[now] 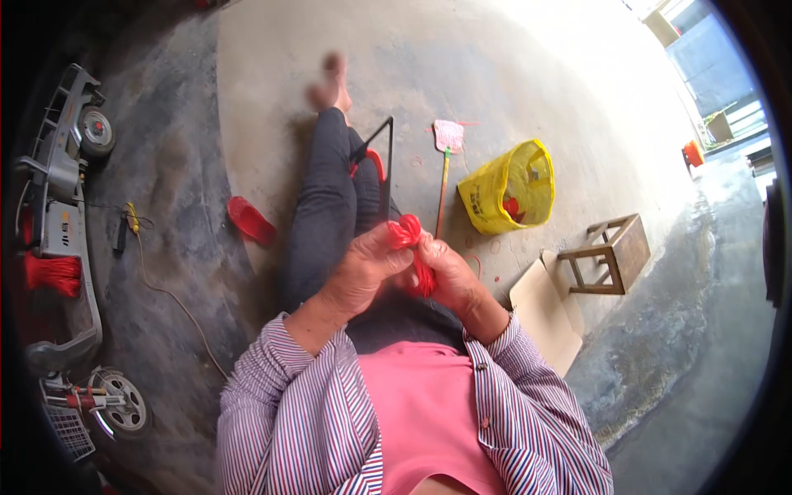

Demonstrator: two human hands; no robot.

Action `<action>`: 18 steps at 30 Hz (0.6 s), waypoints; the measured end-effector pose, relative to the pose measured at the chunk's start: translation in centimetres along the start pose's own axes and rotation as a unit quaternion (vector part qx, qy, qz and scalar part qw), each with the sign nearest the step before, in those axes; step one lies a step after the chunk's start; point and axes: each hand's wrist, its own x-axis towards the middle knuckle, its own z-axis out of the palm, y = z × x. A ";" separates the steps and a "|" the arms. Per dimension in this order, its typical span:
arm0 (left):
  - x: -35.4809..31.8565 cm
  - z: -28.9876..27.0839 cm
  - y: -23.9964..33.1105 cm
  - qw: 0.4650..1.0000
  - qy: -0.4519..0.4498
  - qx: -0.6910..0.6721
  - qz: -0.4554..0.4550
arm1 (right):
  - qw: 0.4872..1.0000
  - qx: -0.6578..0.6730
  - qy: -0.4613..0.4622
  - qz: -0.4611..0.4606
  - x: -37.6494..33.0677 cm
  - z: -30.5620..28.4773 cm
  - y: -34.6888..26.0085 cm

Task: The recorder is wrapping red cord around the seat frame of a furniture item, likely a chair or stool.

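A bundle of bright red cord (405, 232) is held between my two hands, over my lap. My left hand (373, 268) has its fingers closed round the bundle's looped top. My right hand (450, 272) pinches the same bundle from the other side, just below the loop. Loose red strands (425, 281) hang down between the palms. Just beyond the hands, a black metal frame (386, 165) stands by my legs, with a red curved part (376, 162) on it. The hands hide the frame's near end.
Right of my legs are a yellow bin (483, 200) with red scraps, a fly swatter (449, 135), a flat cardboard sheet (540, 318) and a wooden stool (624, 254). A red slipper (251, 220) lies left. A scooter (62, 223) carrying red strands (54, 275) and a cable (177, 299) are farther left.
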 end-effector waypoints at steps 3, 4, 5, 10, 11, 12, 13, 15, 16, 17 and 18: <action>1.2 -0.1 1.9 0.990 0.070 -0.112 0.047 | 0.992 -0.120 -0.039 0.019 0.6 -1.3 -0.7; 1.4 -1.4 3.2 0.991 0.034 -0.113 0.070 | 0.985 -0.165 -0.035 0.038 0.8 -2.6 -1.4; 1.3 -2.5 4.3 0.989 -0.001 -0.113 0.093 | 0.990 -0.115 -0.084 -0.003 1.1 -3.5 -2.1; 1.5 -7.0 5.4 0.797 0.027 0.542 0.266 | 0.968 -0.224 0.112 -0.037 3.7 -8.4 -3.0; 1.1 -7.6 4.2 0.761 0.006 0.626 0.170 | 0.935 -0.330 0.127 0.012 4.3 -8.1 -2.5; 1.0 -7.1 3.4 0.666 -0.035 0.735 0.127 | 0.917 -0.380 0.117 0.011 4.7 -8.2 -1.2; 1.1 -6.7 2.0 0.622 -0.041 0.775 0.100 | 0.897 -0.430 0.105 0.009 5.2 -8.1 -0.1; 1.6 -6.2 -0.6 0.663 0.010 0.747 0.051 | 0.883 -0.463 0.058 0.049 4.9 -4.6 -1.0; 2.1 -5.9 -1.9 0.742 0.086 0.660 0.071 | 0.889 -0.448 0.056 0.078 4.8 -4.0 -1.2; 2.5 -5.0 -2.2 0.772 0.130 0.615 0.094 | 0.893 -0.432 0.058 0.108 4.8 -3.9 -1.3; 2.9 -4.6 -2.2 0.781 0.151 0.602 0.069 | 0.900 -0.416 0.052 0.123 4.7 -4.0 -1.2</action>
